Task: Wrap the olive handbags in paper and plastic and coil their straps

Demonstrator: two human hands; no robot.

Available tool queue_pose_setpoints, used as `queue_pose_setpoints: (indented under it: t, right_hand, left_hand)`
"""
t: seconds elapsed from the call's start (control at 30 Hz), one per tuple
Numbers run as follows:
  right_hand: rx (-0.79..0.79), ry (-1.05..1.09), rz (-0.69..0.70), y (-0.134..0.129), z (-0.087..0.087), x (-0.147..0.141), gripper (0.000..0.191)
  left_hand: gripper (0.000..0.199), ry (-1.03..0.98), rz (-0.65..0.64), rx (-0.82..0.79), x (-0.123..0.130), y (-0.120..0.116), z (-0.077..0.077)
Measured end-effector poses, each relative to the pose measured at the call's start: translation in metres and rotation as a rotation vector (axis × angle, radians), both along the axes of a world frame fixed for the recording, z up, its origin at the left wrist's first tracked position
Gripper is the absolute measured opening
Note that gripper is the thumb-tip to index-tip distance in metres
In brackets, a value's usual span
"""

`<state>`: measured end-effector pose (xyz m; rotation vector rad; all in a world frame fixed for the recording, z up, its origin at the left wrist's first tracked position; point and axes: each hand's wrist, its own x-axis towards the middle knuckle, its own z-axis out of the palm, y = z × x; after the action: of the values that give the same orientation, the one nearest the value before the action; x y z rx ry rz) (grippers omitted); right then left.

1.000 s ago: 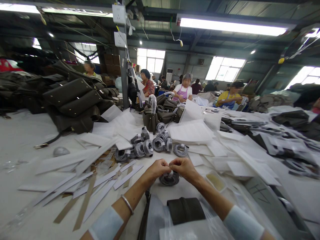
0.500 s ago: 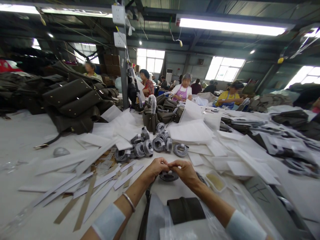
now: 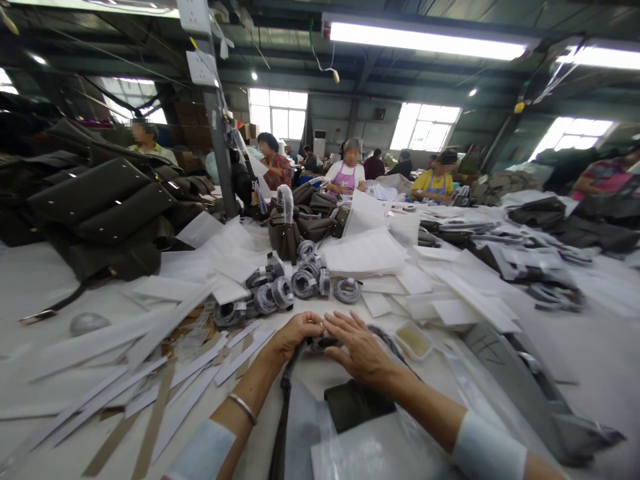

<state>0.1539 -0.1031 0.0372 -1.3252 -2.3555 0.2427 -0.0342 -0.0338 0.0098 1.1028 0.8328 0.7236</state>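
Note:
My left hand (image 3: 299, 337) is closed in a pinch at the top of a coiled dark strap (image 3: 320, 344) in a clear wrap. Just right of it, my right hand (image 3: 356, 347) is open, its fingers stretched out over the coil and partly covering it. Whether the right fingertips touch the strap cannot be made out. Below the hands lies a dark olive bag piece (image 3: 355, 405), partly under clear plastic film. A long dark strap (image 3: 283, 413) runs down beside it on the left.
Wrapped strap coils (image 3: 305, 283) stand in a cluster ahead. Paper strips (image 3: 195, 373) lie to the left and foam sheets (image 3: 365, 250) beyond the coils. A small plastic tub (image 3: 414, 341) and a grey box (image 3: 510, 373) are to the right. Dark bags (image 3: 100, 200) are piled at far left; several people work behind.
The right hand has opened from a pinch beside the left fingertips and spread flat over the coil. The left hand stays pinched. The view has turned slightly right.

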Motion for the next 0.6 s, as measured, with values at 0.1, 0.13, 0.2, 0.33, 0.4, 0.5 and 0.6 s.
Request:
queue_pose_setpoints:
  t: [0.1, 0.13, 0.2, 0.33, 0.4, 0.5, 0.6]
  right_hand:
    - [-0.206, 0.214, -0.075, -0.002, 0.002, 0.0, 0.042]
    - [-0.221, 0.294, -0.094, -0.004, 0.006, 0.004, 0.041]
    - [-0.176, 0.442, -0.157, -0.012, 0.019, 0.02, 0.04]
    - [-0.03, 0.555, -0.425, -0.051, 0.056, 0.095, 0.035]
    - [-0.033, 0.531, -0.644, -0.081, 0.072, 0.151, 0.034]
    - [-0.155, 0.449, -1.016, -0.136, 0.081, 0.238, 0.035]
    - [-0.297, 0.428, -1.228, -0.183, 0.074, 0.302, 0.029]
  left_hand:
    - [0.033, 0.057, 0.036, 0.013, 0.004, 0.002, 0.0]
    - [0.031, 0.077, 0.049, 0.019, 0.005, 0.003, 0.001]
    - [0.03, 0.112, 0.065, 0.028, 0.004, 0.003, 0.005]
    - [0.033, 0.138, 0.035, 0.04, -0.003, 0.002, 0.015]
    - [0.035, 0.141, 0.004, 0.035, -0.007, 0.005, 0.015]
    - [0.042, 0.177, 0.022, 0.004, -0.008, 0.012, 0.009]
    - [0.047, 0.171, 0.089, -0.022, -0.006, 0.015, 0.001]
